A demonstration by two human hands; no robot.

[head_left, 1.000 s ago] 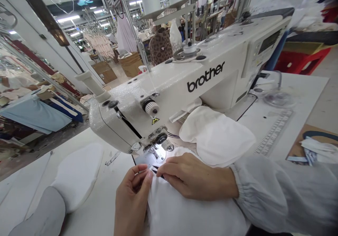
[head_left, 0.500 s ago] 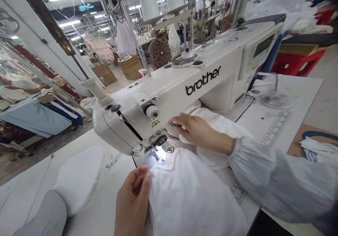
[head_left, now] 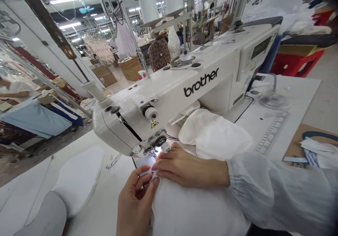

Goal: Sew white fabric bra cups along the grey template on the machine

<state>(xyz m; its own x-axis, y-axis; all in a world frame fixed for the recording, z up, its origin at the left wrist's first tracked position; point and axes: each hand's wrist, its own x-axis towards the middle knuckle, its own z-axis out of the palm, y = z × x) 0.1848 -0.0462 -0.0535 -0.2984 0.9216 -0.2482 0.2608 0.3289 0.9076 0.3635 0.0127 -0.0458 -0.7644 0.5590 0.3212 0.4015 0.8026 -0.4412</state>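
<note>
A white fabric piece [head_left: 195,207] lies in front of the needle area of a white sewing machine [head_left: 163,91] marked "brother". My left hand [head_left: 137,197] pinches the fabric's left edge between thumb and fingers. Meeting it there, my right hand [head_left: 182,165] has its fingertips closed on the same edge, close by the presser foot [head_left: 153,154]. The right palm covers part of the fabric and the needle plate. Behind my right hand, another white fabric piece [head_left: 216,134] rests on the machine bed.
On the table's left lies a white padded piece [head_left: 79,176], with a grey sleeve [head_left: 47,216] over its lower end. A ruler scale [head_left: 271,132] and a clear round dish [head_left: 274,100] are at right. Thread cones [head_left: 148,3] stand above. A person [head_left: 13,89] sits far left.
My right hand has come down and left from beside the machine arm to the fabric edge, joining my left hand. The left hand has shifted slightly right.
</note>
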